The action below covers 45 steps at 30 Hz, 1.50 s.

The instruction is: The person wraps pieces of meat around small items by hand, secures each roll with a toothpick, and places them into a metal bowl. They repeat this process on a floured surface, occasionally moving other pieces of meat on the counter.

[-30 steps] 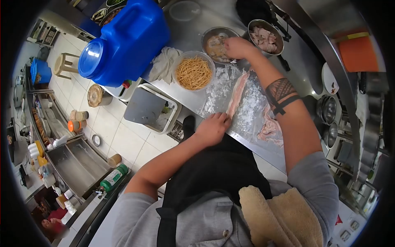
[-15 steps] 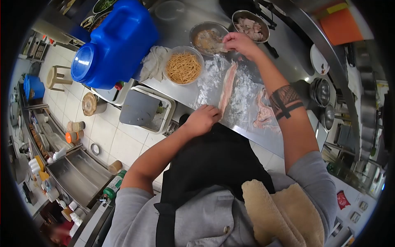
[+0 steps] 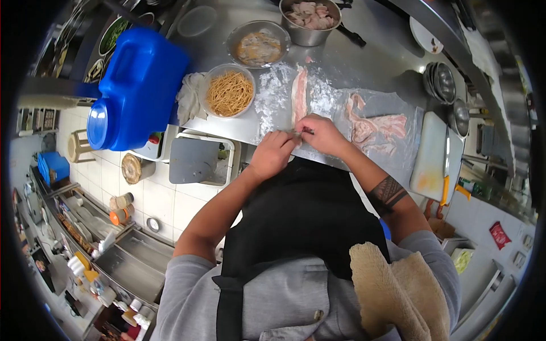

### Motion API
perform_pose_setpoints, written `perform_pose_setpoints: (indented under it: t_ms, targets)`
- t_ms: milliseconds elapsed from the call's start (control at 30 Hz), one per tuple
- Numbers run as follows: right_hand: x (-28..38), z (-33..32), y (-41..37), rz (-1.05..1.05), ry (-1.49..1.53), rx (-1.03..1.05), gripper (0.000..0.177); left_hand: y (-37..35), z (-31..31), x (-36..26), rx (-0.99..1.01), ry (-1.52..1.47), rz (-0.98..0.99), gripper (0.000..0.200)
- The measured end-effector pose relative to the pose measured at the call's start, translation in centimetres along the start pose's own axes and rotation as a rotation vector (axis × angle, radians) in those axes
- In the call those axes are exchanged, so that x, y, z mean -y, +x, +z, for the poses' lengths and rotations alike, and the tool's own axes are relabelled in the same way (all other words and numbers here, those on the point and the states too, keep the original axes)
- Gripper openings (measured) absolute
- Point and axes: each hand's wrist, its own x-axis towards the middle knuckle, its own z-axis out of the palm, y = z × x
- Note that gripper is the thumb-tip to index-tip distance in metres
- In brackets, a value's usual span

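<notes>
A long strip of pale pink meat (image 3: 299,94) lies on the floured steel counter, pointing away from me. At its near end my left hand (image 3: 273,152) and my right hand (image 3: 322,135) meet, fingers pinched together. A small bit of something sits between the fingertips, too hidden to name. Beyond the hands stand a tub of thin brown sticks (image 3: 230,93) and a metal bowl with pieces in yellowish batter (image 3: 259,48). More raw meat strips (image 3: 378,128) lie on a plastic sheet to the right of my right hand.
A blue jug (image 3: 136,79) and a white cloth (image 3: 191,98) are at the left. A pot of cut meat (image 3: 310,16) stands at the back. On the right are a cutting board (image 3: 429,162), a knife with a yellow handle (image 3: 445,190) and stacked metal bowls (image 3: 439,82).
My right hand has come back from the batter bowl to beside my left hand at the strip's near end. The view has shifted, showing more of the right side.
</notes>
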Motion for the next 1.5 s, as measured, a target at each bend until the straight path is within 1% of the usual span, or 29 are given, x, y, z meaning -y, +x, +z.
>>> perform_pose_setpoints:
  t_ms: [33, 67, 100, 167, 233, 267, 300, 333, 367, 400, 467, 500, 600, 667, 800, 867, 900, 967, 1000, 1033, 1067, 1133, 1167, 1200, 1233, 1300, 1367, 1433, 1500]
  targets:
    - [-0.1, 0.1, -0.1, -0.087, -0.019, -0.031, 0.018, 0.3, 0.0, -0.1, -0.074, -0.025, -0.011, 0.038]
    - [-0.2, 0.3, -0.3, -0.172, -0.039, -0.062, 0.019, 0.8, 0.0, -0.1, -0.058, -0.026, -0.002, 0.038]
    - [-0.1, 0.4, -0.6, -0.166, -0.031, -0.075, 0.019, 1.5, 0.1, 0.1, -0.093, -0.074, -0.046, 0.037]
    - [0.3, 0.3, -1.0, -0.22, 0.023, -0.265, 0.021, 2.5, 0.2, 0.5, -0.121, -0.125, -0.086, 0.037]
    - [0.5, 0.2, -1.7, -0.168, 0.031, -0.297, 0.022, 3.3, 0.4, 1.1, -0.102, -0.166, -0.236, 0.03]
    - [0.7, 0.3, -2.1, -0.119, 0.039, -0.321, 0.023, 3.7, 0.6, 1.4, -0.098, -0.166, -0.234, 0.03]
    - [0.7, 0.4, -2.4, -0.116, 0.042, -0.323, 0.023, 4.1, 0.7, 1.8, -0.064, -0.219, -0.334, 0.027]
    - [0.7, 0.6, -2.8, -0.173, 0.002, -0.29, 0.023, 4.5, 0.8, 2.1, -0.03, -0.272, -0.434, 0.023]
    - [0.8, 0.8, -3.2, -0.229, -0.038, -0.257, 0.023, 5.0, 0.8, 2.6, -0.004, -0.258, -0.442, 0.02]
    - [0.9, 1.1, -3.5, -0.226, -0.037, -0.261, 0.023, 5.6, 0.6, 2.8, 0.001, -0.258, -0.44, 0.02]
    - [1.1, 2.2, -3.9, -0.2, -0.137, -0.188, 0.023, 6.5, 0.2, 3.2, 0.126, -0.372, -0.612, 0.025]
    - [1.4, 2.5, -3.9, -0.24, -0.19, -0.212, 0.023, 6.7, 0.1, 3.2, 0.128, -0.37, -0.609, 0.025]
    - [1.9, 3.5, -4.1, -0.225, -0.242, -0.202, 0.028, 7.0, 0.1, 3.5, 0.1, -0.394, -0.609, 0.029]
    - [1.7, 3.9, -4.1, -0.246, -0.241, -0.22, 0.029, 7.0, 0.5, 3.8, 0.109, -0.261, -0.533, 0.028]
    - [1.5, 4.0, -4.2, -0.276, -0.238, -0.205, 0.027, 8.1, 0.3, 3.1, 0.086, -0.232, -0.563, 0.026]
    - [1.1, 4.6, -4.2, -0.255, -0.291, -0.193, 0.023, 8.2, 0.7, 3.4, 0.042, -0.162, -0.456, 0.025]
    - [0.9, 4.8, -4.1, -0.234, -0.341, -0.182, 0.02, 8.0, 1.0, 3.6, 0.039, -0.161, -0.455, 0.025]
    - [0.3, 5.0, -4.0, -0.249, -0.368, -0.196, 0.017, 7.3, 1.4, 4.1, -0.032, -0.091, -0.303, 0.027]
    - [0.2, 5.0, -4.0, -0.26, -0.392, -0.211, 0.014, 6.9, 1.1, 3.9, -0.032, -0.091, -0.3, 0.027]
    - [0.3, 4.8, -4.0, -0.258, -0.394, -0.215, 0.014, 6.3, 0.5, 3.5, -0.041, -0.127, -0.218, 0.029]
    - [0.3, 4.6, -4.1, -0.242, -0.342, -0.211, 0.012, 5.8, 0.2, 2.9, -0.049, -0.164, -0.137, 0.032]
    - [0.9, 4.3, -4.2, -0.226, -0.287, -0.201, 0.011, 4.8, -0.2, 1.9, -0.016, -0.181, -0.109, 0.035]
    - [1.2, 4.1, -4.3, -0.197, -0.179, -0.214, 0.01, 4.5, -0.4, 1.6, 0.014, -0.195, -0.087, 0.037]
    - [1.6, 3.9, -4.3, -0.169, -0.07, -0.225, 0.009, 4.3, -0.3, 1.9, 0.01, -0.191, -0.095, 0.037]
    - [1.8, 3.6, -4.0, -0.173, -0.069, -0.217, 0.009, 4.3, -0.1, 2.3, 0.03, -0.217, -0.113, 0.042]
    - [2.0, 2.6, -3.2, -0.225, -0.059, -0.313, 0.008, 4.2, 0.0, 2.1, 0.045, -0.245, -0.136, 0.047]
    - [1.8, 1.7, -2.0, -0.23, -0.086, -0.354, 0.008, 4.4, -0.3, 1.3, 0.058, -0.335, -0.322, 0.055]
    - [0.9, 1.3, -0.6, -0.246, -0.119, -0.45, 0.008, 4.8, -0.1, 0.7, 0.024, -0.298, -0.303, 0.057]
    - [-0.1, 1.5, 0.5, -0.212, -0.105, -0.459, 0.008, 5.1, 0.0, 0.5, -0.012, -0.257, -0.281, 0.059]
